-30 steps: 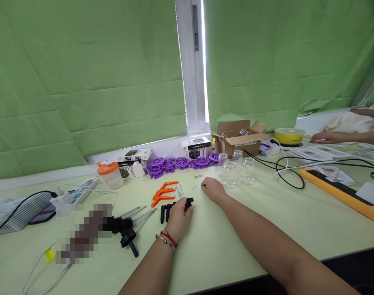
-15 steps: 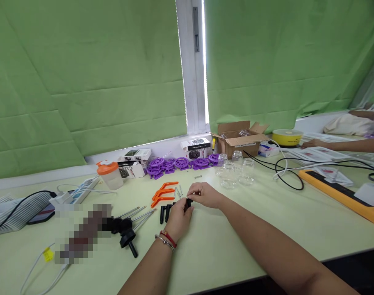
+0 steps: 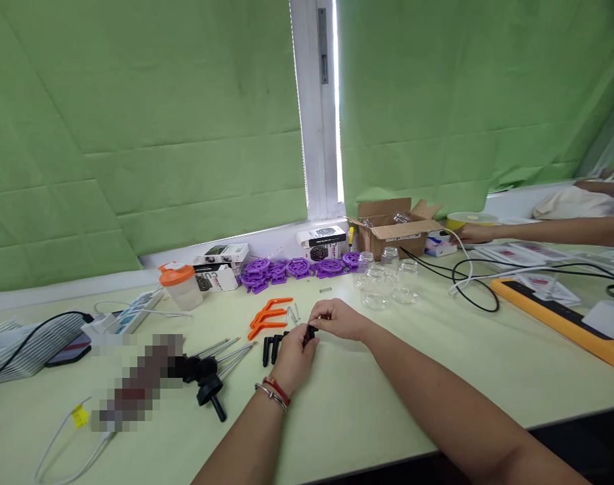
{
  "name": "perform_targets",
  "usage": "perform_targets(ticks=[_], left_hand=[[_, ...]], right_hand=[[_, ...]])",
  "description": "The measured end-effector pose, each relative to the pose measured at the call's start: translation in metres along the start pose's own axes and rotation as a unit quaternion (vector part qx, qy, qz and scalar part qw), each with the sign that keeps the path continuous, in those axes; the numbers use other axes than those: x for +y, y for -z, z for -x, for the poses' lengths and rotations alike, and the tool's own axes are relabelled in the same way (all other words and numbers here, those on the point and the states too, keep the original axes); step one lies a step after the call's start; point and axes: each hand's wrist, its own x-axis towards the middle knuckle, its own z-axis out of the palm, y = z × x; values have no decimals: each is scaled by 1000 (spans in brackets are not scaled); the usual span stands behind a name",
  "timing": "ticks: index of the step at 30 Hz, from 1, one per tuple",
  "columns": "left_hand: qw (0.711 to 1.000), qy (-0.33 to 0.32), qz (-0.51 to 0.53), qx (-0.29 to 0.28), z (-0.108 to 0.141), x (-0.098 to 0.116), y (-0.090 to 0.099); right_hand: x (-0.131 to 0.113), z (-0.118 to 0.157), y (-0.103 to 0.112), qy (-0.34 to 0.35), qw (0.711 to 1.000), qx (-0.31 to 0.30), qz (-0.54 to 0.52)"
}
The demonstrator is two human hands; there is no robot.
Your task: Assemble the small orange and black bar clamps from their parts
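A small black plastic part (image 3: 312, 331) is pinched between my two hands, mostly hidden by the fingers. My left hand (image 3: 295, 353) is closed on it from the left, a red bracelet and a metal bangle at its wrist. From the right, my right hand (image 3: 334, 319) holds the same part with thumb and fingers. Beside my left hand lie several black plastic pieces (image 3: 270, 350), partly covered by it. Just beyond are orange plastic handles (image 3: 269, 318) and thin metal pins (image 3: 292, 315). A small spring (image 3: 326, 290) rests farther back.
Purple plastic frames (image 3: 297, 268), clear jars (image 3: 375, 286) and an open cardboard box (image 3: 398, 229) line the back. Black parts with metal rods (image 3: 210, 387) lie left, near an orange-lidded shaker (image 3: 180, 286). Cables and an orange-black bar (image 3: 564, 323) are right. Another person's hand (image 3: 468, 234) reaches in there.
The other person's hand has moved left, from the yellow container's lower right to the small box beside the carton. My own hands stay almost still around the black part.
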Motion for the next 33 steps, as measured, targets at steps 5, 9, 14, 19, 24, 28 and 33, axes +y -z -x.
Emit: perform_targets(ticks=[5, 9, 14, 19, 24, 28, 33], left_hand=[[1000, 1, 2, -2, 0, -1, 0], [1000, 9, 6, -7, -1, -1, 0], [1000, 12, 5, -5, -1, -1, 0], [1000, 7, 3, -5, -1, -1, 0], [1000, 8, 1, -5, 0, -2, 0], [1000, 7, 2, -4, 0, -1, 0], [1000, 6, 0, -2, -1, -1, -1]], right_hand=[[0, 0, 0, 1, 1000, 0, -7], [-1, 0, 1, 6, 1000, 2, -9], [0, 0, 0, 4, 1000, 2, -4], [2, 0, 0, 6, 1000, 0, -8], [2, 0, 1, 4, 1000, 0, -19], [1, 0, 1, 1, 1000, 2, -22], [3, 0, 0, 0, 1000, 3, -14]])
